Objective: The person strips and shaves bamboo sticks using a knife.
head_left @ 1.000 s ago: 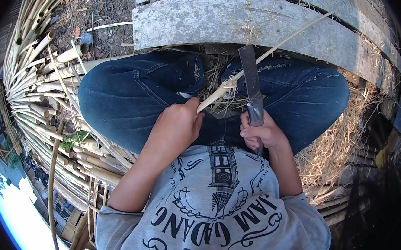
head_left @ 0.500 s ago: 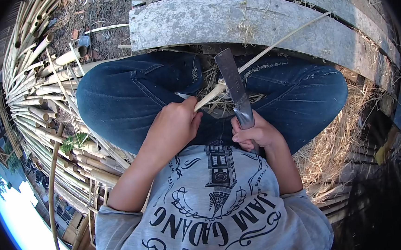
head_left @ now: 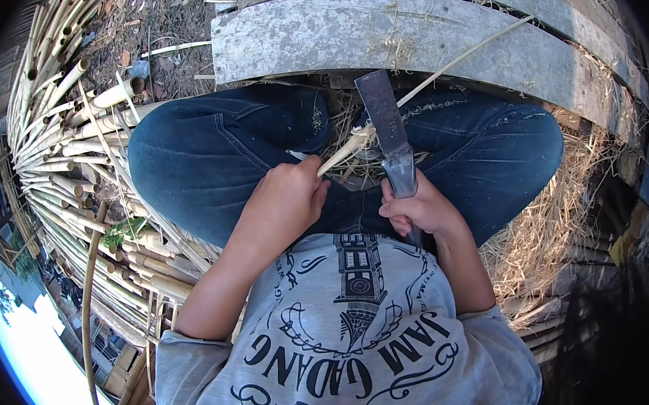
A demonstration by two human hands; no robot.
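Head view: left hand [head_left: 285,198] holds a stick [head_left: 340,154], right hand [head_left: 429,209] a big knife [head_left: 383,114] that curls [head_left: 364,134] could make slip.

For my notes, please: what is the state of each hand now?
Left hand: closed, holding the pale strip.
Right hand: closed, holding the knife.

Single head-worn view, wide and rounded, looking steeply down, close above shirt [head_left: 302,309] and legs [head_left: 186,156], planks [head_left: 305,34] farther off
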